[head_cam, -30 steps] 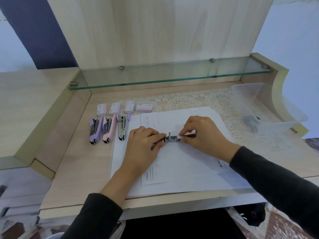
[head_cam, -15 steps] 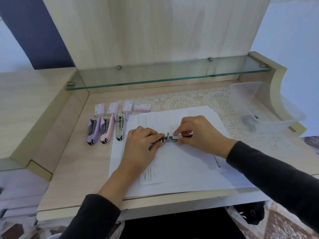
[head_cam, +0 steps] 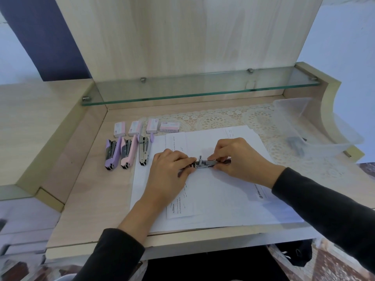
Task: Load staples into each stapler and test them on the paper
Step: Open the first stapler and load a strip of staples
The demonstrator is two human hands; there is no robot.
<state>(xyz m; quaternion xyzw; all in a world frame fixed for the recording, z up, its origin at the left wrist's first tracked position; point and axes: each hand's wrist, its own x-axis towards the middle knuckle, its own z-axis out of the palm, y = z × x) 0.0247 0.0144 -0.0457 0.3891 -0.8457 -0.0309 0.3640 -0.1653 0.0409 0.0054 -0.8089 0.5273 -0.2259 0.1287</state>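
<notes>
Four staplers in view; we log one in work. The open stapler [head_cam: 205,163] lies on the paper [head_cam: 223,199], about mid-sheet, with its chrome magazine exposed between the two hands.

- Left hand [head_cam: 170,169]: fingers curled round the stapler's left end, holding it down.
- Right hand [head_cam: 237,157]: thumb and fingertips pinch the right end of the magazine.
- Whether a staple strip sits in the channel we cannot tell; it is too small.

The purple stapler [head_cam: 111,155], pink stapler [head_cam: 126,154] and silver stapler [head_cam: 144,151] lie side by side at the paper's left edge. Four staple boxes [head_cam: 169,127] stand in a row behind them, toward the back edge of the desk surface [head_cam: 91,199].

Judgement: we read this as the loading step on this unit. Whether the other three are loaded we cannot say.

Next move, as we see it: seat the strip flat in the channel, close the top until it latches, then press once on the sheet. A skewed strip could jam the pusher.
</notes>
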